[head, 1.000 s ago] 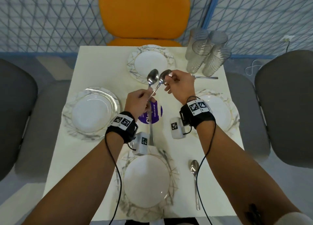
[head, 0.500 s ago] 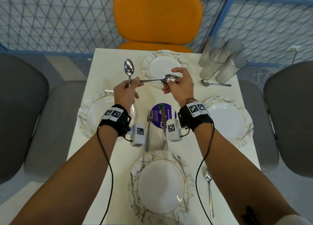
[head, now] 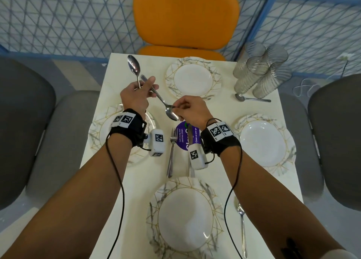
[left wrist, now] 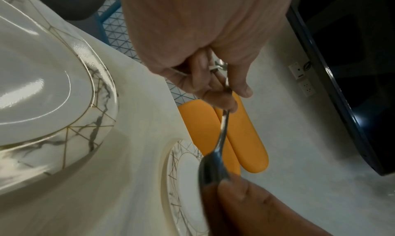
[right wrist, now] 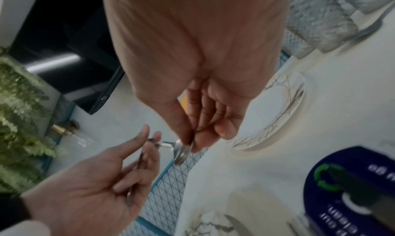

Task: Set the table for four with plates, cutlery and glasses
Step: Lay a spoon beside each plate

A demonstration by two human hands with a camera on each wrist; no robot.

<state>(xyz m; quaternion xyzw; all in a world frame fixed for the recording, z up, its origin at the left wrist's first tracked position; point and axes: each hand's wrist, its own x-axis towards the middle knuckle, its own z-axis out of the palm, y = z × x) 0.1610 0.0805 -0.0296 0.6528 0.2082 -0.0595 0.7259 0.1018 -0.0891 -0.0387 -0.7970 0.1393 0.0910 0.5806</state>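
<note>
My left hand [head: 143, 88] grips the handle of an upright spoon [head: 134, 66] above the table's far left. The same hand also holds the handle end of a second spoon [head: 171, 113], which slopes down to the right. My right hand [head: 177, 107] pinches that second spoon at its bowl, above the table's middle. In the left wrist view the second spoon [left wrist: 222, 131] runs from my left hand [left wrist: 224, 94] down to the right hand's fingers [left wrist: 245, 195]. In the right wrist view my right hand [right wrist: 190, 145] pinches the spoon's bowl [right wrist: 181, 153].
Marbled plates lie at the far [head: 193, 78], left [head: 101, 133], right [head: 263, 142] and near [head: 185, 217] sides. Several glasses [head: 260, 71] stand at the back right beside a spoon [head: 253, 98]. A fork [head: 172, 155] lies by a purple sticker [head: 182, 135]. Another spoon [head: 242, 233] lies at the near right.
The second spoon has swung from level to sloping. My right hand has drawn its bowl down and towards me. My left hand still holds both handles.
</note>
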